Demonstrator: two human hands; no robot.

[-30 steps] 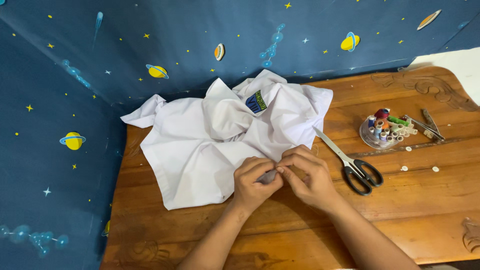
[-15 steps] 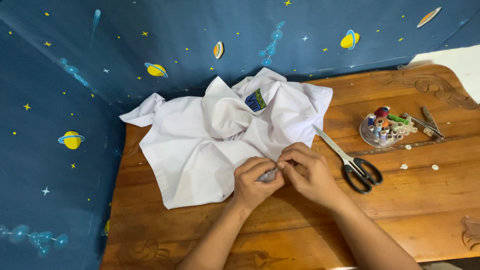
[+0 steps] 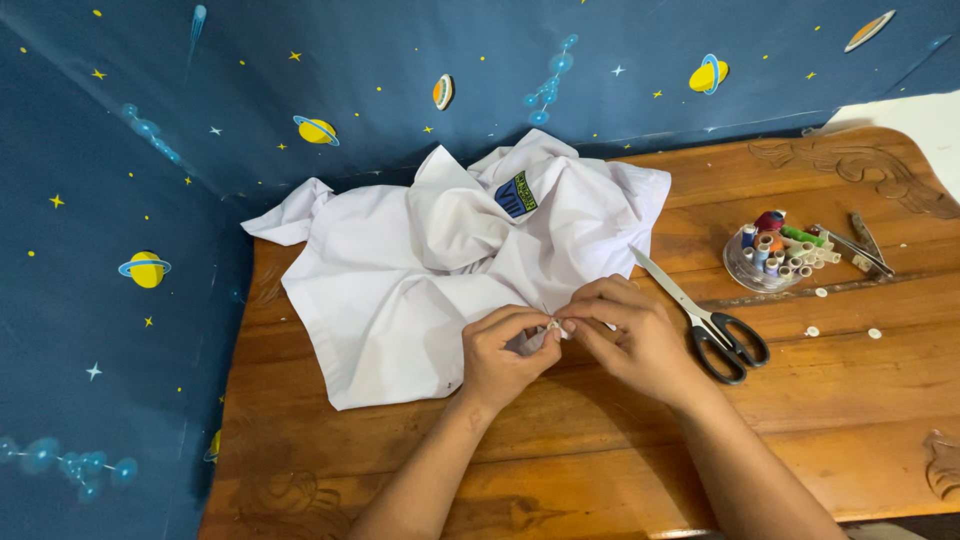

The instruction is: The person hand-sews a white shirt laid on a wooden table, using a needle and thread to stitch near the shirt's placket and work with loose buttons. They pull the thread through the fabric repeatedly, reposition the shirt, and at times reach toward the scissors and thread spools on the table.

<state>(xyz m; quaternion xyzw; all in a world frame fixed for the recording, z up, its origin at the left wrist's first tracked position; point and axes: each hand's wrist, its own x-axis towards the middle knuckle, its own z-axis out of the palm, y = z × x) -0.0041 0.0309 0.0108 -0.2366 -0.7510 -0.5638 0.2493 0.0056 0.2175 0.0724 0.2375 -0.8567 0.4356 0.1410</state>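
Little has shifted: my left hand (image 3: 505, 350) and right hand (image 3: 625, 335) still pinch the white shirt's (image 3: 420, 270) hem, scissors (image 3: 705, 320) beside.

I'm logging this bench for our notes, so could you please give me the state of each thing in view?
White shirt: crumpled, edge pinched by both hands.
Left hand: pinching the fabric.
Right hand: pinching the same spot.
Scissors: closed, lying flat, untouched.
Thread dish: open, full of spools.
Loose buttons: scattered on the wooden table.
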